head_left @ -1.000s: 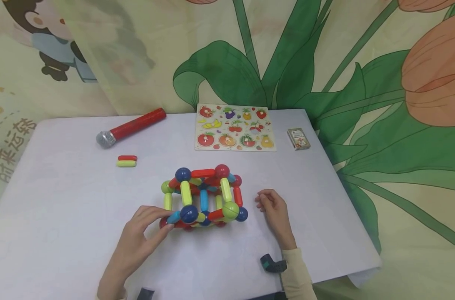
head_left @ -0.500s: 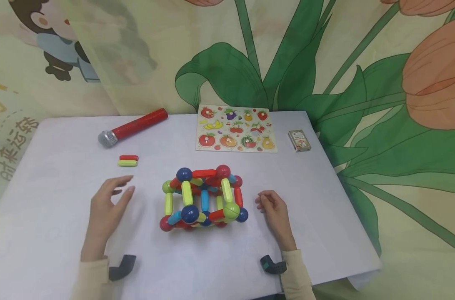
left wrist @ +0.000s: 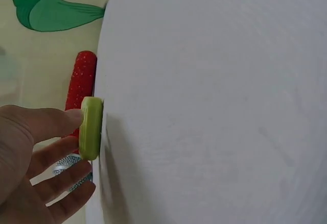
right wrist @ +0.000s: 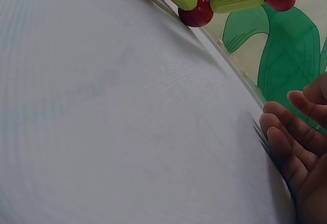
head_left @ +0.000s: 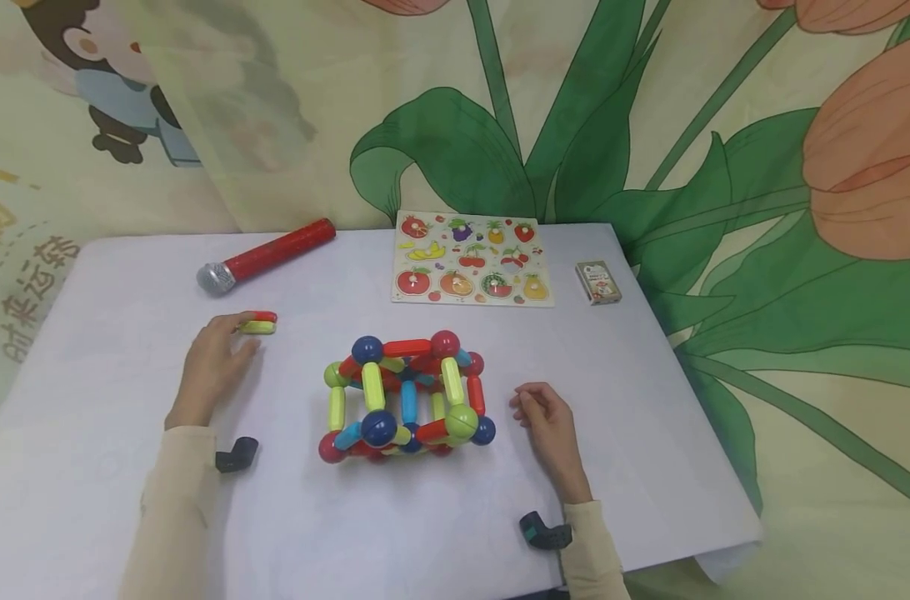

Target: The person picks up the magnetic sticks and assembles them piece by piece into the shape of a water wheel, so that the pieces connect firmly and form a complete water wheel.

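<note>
Two short magnetic sticks, one red (head_left: 266,317) and one yellow-green (head_left: 258,328), lie side by side on the white table. My left hand (head_left: 213,367) reaches them from the left; its index finger covers their left end and the thumb stays just below. In the left wrist view, thumb and fingers of my left hand (left wrist: 43,152) surround the yellow-green stick (left wrist: 91,128). A framework of magnetic sticks and balls (head_left: 408,400) stands at the table's middle. To its right my right hand (head_left: 551,429) rests with loosely curled fingers, holding nothing.
A red toy microphone (head_left: 271,254) lies at the back left. Further right are a fruit puzzle board (head_left: 472,262) and a small card box (head_left: 598,281). Behind the table (head_left: 425,533) hangs a printed curtain (head_left: 455,125).
My left hand let go of the framework's lower left, moved left, then forward to the loose sticks. The framework and my right hand stay where they were.
</note>
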`<state>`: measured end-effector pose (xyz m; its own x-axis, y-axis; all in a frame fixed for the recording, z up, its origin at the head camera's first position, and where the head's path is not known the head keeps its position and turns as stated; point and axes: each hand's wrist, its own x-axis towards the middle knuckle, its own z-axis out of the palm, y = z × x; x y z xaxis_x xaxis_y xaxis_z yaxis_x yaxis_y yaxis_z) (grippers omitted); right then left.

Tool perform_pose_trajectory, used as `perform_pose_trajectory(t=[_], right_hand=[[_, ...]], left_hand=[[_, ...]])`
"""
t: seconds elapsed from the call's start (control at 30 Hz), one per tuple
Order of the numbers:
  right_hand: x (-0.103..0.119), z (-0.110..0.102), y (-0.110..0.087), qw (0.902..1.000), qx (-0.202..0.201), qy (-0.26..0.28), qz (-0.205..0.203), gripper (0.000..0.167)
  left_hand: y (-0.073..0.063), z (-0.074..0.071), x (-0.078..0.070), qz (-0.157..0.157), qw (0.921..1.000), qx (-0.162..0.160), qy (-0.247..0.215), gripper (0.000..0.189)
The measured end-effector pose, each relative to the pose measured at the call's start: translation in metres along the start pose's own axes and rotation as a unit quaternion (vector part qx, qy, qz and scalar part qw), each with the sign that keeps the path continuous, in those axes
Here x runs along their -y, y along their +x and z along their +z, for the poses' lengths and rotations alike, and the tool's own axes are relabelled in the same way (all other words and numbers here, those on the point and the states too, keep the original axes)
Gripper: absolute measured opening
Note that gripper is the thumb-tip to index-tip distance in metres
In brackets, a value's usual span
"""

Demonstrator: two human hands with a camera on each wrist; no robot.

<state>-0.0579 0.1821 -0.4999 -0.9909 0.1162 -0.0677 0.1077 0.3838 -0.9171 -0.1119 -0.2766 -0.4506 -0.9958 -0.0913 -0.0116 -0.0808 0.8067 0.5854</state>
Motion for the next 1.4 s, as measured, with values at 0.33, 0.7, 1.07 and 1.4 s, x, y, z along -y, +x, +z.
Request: perform_pose_trajectory(t=[0.33,0.7,1.07,1.4], right_hand=[[0.001,0.001,0.000,1.0000,0.000,-0.003,-0.002,0.016],[0.001,0.002,0.000,1.0000,0.003,0.004,-0.007,0.015],[0.000,0.002,0.001,1.0000,-0.001,-0.001,-0.009,0.014],[0.002,0.000,0.001,0.9999,-0.008,0.002,-0.011,0.014]], left_hand=[[0.003,0.003,0.004,-0.004,0.9997,-0.020,0.014,0.038],[0.007,0.007,0.012,-0.036,0.9991,-0.013,0.016,0.037],[-0.035,0.010,-0.030,0.010,0.9921,-0.077,-0.098,0.033],[-0.106,-0.001,-0.154,0.252,0.9486,-0.081,-0.174,0.038]])
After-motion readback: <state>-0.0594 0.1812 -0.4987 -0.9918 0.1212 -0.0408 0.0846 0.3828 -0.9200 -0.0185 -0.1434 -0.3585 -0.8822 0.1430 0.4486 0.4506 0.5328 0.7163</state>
